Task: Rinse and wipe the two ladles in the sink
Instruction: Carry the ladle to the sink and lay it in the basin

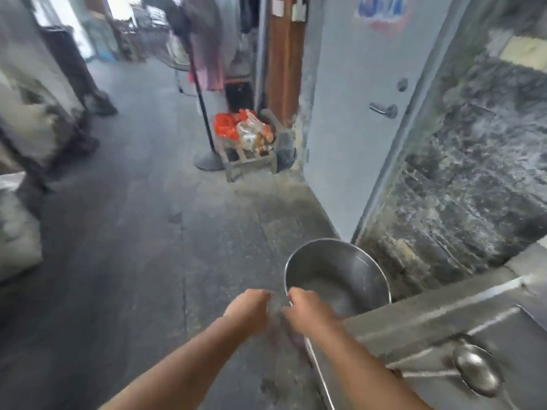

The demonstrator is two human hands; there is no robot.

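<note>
One steel ladle (476, 370) lies on the metal counter (444, 318) at the lower right, bowl up. The thin handle of a second ladle (321, 375) slants from under my right wrist down toward the frame's bottom edge. My right hand (306, 309) curls its fingers at the upper end of that handle. My left hand (251, 304) is close beside it, fingers curled toward a blurred grey patch between the two hands. Motion blur hides what that patch is. Both hands hover left of the counter, above the floor.
A large steel pot (340, 261) stands just beyond my hands against the counter's end. A grey door (355, 113) and a rough stone wall (473, 173) rise on the right. A wooden crate with orange bags (245, 134) sits further off on the concrete floor.
</note>
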